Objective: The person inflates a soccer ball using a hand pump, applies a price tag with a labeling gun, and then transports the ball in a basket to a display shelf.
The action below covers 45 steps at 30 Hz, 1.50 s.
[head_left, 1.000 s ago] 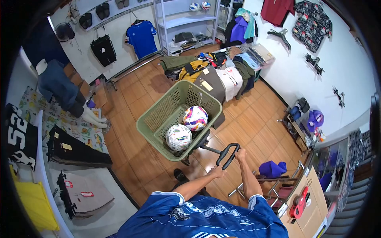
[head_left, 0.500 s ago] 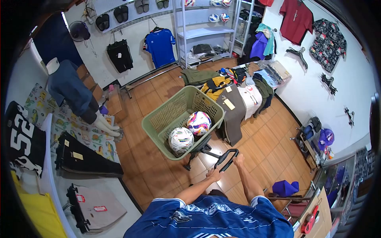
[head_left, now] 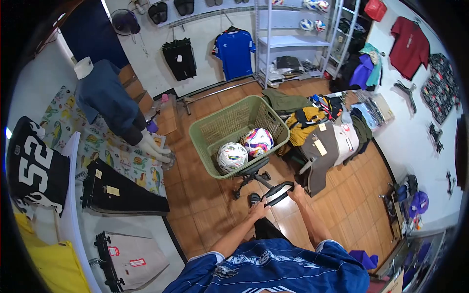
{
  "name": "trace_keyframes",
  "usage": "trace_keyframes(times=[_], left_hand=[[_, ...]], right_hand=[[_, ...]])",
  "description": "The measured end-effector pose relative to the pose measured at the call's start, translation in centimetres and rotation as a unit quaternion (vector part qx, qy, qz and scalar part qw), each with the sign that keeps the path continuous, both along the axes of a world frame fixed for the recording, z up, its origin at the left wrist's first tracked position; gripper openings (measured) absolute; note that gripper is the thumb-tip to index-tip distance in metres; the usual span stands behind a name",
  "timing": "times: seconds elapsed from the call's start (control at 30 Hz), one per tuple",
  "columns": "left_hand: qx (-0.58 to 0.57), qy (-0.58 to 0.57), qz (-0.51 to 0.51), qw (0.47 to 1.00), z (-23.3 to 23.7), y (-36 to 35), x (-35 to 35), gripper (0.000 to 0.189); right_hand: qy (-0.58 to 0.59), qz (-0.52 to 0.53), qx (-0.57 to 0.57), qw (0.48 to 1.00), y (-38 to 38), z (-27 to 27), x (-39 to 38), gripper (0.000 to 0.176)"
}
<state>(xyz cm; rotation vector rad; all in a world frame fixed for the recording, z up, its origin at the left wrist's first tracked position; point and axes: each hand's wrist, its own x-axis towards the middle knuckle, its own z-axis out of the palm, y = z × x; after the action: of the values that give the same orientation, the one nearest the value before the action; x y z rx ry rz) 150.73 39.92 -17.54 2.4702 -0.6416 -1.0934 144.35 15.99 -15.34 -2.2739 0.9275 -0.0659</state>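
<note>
A green plastic basket (head_left: 205,146) rides on a black-framed wheeled cart in front of me. Inside it lie two footballs, a white patterned ball (head_left: 232,156) and a white, purple and orange one (head_left: 258,142), side by side. The cart's black loop handle (head_left: 279,194) points back toward me. My left hand (head_left: 259,209) is closed round its left end, and my right hand (head_left: 297,193) grips the right end. Both arms reach forward, and a dark shoe (head_left: 254,198) shows beneath the handle.
Clothes are piled on a low table (head_left: 337,132) close right of the basket. A mannequin (head_left: 110,102) stands at left beside a shelf with folded trousers (head_left: 122,190). Metal shelving (head_left: 293,41) is at the back. Tiled floor (head_left: 200,210) shows around the cart.
My view has turned left, so the room sits further right. The cart has rolled forward and left relative to the clothes table. A shoe has come into view. Both hands keep their grip.
</note>
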Motion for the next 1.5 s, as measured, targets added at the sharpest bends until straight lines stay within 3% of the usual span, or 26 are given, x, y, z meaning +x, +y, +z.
trace_keyframes(times=[0.07,0.2,0.4,0.47,0.6,0.73,0.77,0.87,1.03,1.2,1.3,1.4,1.5], left_hand=[[-0.036,-0.012,0.011,0.999,-2.0,0.9,3.9,0.080],[-0.011,-0.012,0.038,0.999,3.1,2.3,11.1,0.076],[0.018,-0.040,0.048,0.998,5.9,3.5,23.7,0.072],[0.041,-0.033,0.068,0.996,6.7,4.4,27.2,0.071],[0.040,-0.040,0.117,0.992,3.8,5.6,36.1,0.064],[0.018,-0.039,0.170,0.985,1.0,7.4,45.0,0.061],[-0.009,-0.027,0.192,0.981,0.3,8.0,47.4,0.060],[-0.032,-0.074,0.150,0.985,-1.5,9.5,55.2,0.060],[0.021,-0.083,0.154,0.984,5.9,7.6,66.7,0.056],[0.024,-0.130,0.133,0.982,7.9,6.0,78.4,0.045],[-0.015,-0.169,0.135,0.976,6.6,4.7,85.3,0.040],[0.021,-0.159,0.134,0.978,8.4,2.1,90.7,0.041],[0.021,-0.160,0.119,0.980,7.0,-0.2,97.1,0.042]], right_hand=[[0.017,0.018,0.005,1.000,-0.4,-1.2,4.0,0.051],[0.013,0.080,-0.003,0.997,0.1,-0.2,11.2,0.059],[0.037,0.152,-0.085,0.984,1.4,-0.5,22.9,0.054],[0.036,0.183,-0.051,0.981,2.0,-0.4,27.1,0.054],[0.053,0.242,-0.073,0.966,2.4,-1.9,35.3,0.054],[-0.008,0.258,-0.071,0.963,3.7,-1.8,42.3,0.049],[-0.008,0.303,-0.087,0.949,3.8,-1.3,44.2,0.046],[0.027,0.327,-0.067,0.942,4.3,-0.6,50.5,0.043],[0.030,0.301,-0.033,0.953,5.2,-1.8,60.9,0.035],[-0.022,0.311,-0.037,0.949,4.9,-2.2,70.2,0.024],[-0.029,0.276,-0.007,0.961,4.9,-3.0,75.2,0.020],[-0.035,0.273,-0.004,0.961,4.5,-3.2,80.2,0.019],[0.031,0.278,-0.060,0.958,4.0,-0.6,84.8,0.014]])
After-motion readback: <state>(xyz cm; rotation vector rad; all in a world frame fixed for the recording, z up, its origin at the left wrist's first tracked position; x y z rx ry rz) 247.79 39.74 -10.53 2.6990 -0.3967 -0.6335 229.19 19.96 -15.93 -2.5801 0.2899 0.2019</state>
